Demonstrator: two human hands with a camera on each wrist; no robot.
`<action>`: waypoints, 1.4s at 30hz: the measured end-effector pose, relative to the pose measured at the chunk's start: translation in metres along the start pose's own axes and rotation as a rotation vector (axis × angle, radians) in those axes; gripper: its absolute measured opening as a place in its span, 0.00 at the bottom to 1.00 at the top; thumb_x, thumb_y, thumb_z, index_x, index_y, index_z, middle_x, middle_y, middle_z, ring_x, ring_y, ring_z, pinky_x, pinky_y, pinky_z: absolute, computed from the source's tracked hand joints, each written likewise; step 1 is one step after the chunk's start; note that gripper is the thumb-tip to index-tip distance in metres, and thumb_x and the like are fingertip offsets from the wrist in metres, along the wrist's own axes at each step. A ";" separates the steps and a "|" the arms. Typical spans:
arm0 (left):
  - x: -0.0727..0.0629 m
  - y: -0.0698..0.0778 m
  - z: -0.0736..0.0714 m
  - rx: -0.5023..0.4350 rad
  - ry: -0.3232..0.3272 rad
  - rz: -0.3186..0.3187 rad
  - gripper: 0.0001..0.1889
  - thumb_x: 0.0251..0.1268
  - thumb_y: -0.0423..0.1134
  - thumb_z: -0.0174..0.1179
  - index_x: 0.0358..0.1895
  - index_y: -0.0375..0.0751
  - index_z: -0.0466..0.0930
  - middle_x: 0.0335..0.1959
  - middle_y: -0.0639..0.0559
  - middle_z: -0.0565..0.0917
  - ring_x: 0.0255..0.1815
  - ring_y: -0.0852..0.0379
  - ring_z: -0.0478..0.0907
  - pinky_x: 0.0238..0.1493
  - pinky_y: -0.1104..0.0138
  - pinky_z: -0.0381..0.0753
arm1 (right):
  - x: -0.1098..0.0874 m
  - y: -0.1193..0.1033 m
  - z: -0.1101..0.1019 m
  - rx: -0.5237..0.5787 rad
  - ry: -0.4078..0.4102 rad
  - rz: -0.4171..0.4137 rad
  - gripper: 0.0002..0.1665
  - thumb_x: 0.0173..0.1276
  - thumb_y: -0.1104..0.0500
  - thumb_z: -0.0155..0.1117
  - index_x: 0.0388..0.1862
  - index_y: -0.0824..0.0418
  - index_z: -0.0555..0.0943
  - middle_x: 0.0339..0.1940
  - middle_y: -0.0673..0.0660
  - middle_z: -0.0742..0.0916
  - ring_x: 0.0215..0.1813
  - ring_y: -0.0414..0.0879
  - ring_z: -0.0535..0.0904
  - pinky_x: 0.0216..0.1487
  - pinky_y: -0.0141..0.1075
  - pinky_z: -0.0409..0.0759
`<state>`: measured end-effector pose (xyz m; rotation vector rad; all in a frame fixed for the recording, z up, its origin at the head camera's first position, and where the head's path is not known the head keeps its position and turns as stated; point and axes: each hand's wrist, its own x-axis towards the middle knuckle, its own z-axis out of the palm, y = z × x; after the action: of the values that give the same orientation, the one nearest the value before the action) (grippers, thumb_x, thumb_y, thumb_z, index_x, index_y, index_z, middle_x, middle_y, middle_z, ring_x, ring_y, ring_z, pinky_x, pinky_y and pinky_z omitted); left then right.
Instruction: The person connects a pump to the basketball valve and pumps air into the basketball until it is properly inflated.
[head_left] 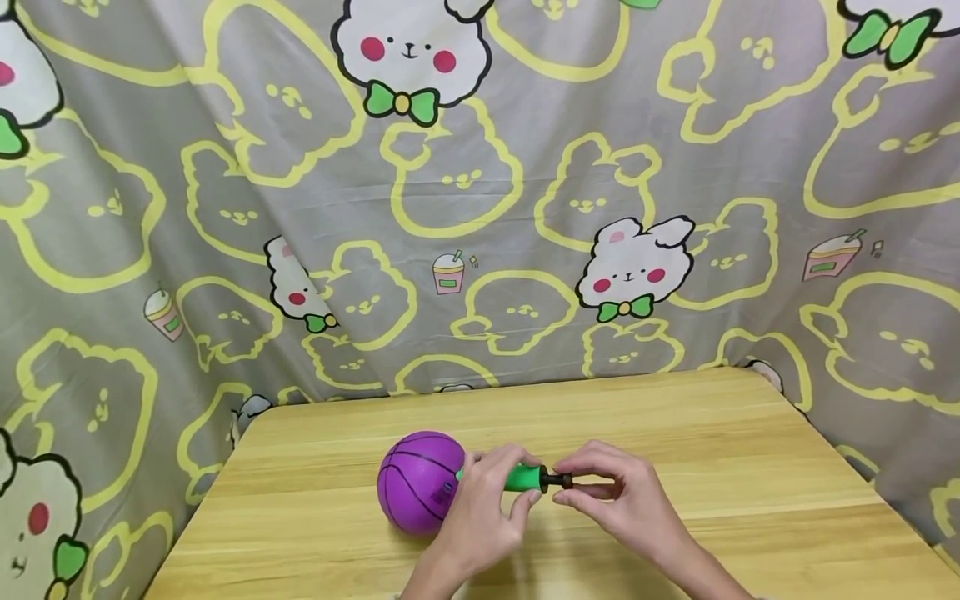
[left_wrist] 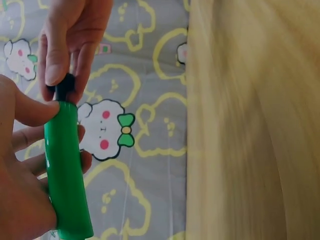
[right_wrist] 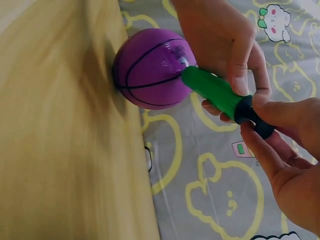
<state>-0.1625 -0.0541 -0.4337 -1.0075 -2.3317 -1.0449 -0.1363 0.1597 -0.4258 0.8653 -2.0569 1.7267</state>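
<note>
A purple ball with black basketball lines (head_left: 414, 485) rests on the wooden table, left of both hands. My left hand (head_left: 483, 512) grips the green barrel of a small hand pump (head_left: 522, 477), fingers on one side and thumb on the other in the left wrist view. Thumb and fingers of my right hand (head_left: 630, 496) pinch the pump's black handle (right_wrist: 262, 128), which stands close to the barrel's end. In the right wrist view the barrel's other end meets the ball (right_wrist: 150, 70) at a pale nozzle; how deep it sits is hidden.
The light wooden table (head_left: 712, 433) spreads around the ball and hands. Behind it and at both sides hangs a grey curtain (head_left: 517, 200) with yellow outlines and white cartoon animals, close to the table's edges.
</note>
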 end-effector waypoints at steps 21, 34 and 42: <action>0.001 -0.015 -0.022 -0.009 -0.010 -0.068 0.16 0.57 0.35 0.71 0.47 0.53 0.80 0.45 0.68 0.83 0.45 0.67 0.80 0.55 0.54 0.67 | 0.002 -0.020 -0.044 -0.050 -0.055 0.055 0.16 0.60 0.71 0.75 0.47 0.63 0.87 0.43 0.58 0.87 0.46 0.47 0.86 0.41 0.44 0.86; 0.002 -0.014 -0.027 -0.032 0.011 -0.078 0.15 0.58 0.35 0.70 0.48 0.52 0.80 0.44 0.70 0.83 0.43 0.68 0.79 0.53 0.55 0.67 | 0.003 -0.030 -0.066 -0.104 -0.085 0.057 0.19 0.60 0.73 0.74 0.49 0.61 0.86 0.44 0.58 0.87 0.46 0.49 0.88 0.40 0.43 0.87; 0.002 -0.009 -0.022 -0.033 0.036 -0.069 0.16 0.57 0.32 0.70 0.47 0.51 0.80 0.45 0.66 0.84 0.45 0.67 0.80 0.52 0.55 0.66 | 0.003 -0.029 -0.065 -0.080 -0.060 0.064 0.19 0.59 0.74 0.74 0.49 0.62 0.87 0.44 0.59 0.87 0.47 0.49 0.88 0.39 0.44 0.87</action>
<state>-0.1693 -0.0739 -0.4224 -0.9180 -2.3420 -1.1219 -0.1294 0.2196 -0.3876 0.8456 -2.1991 1.6566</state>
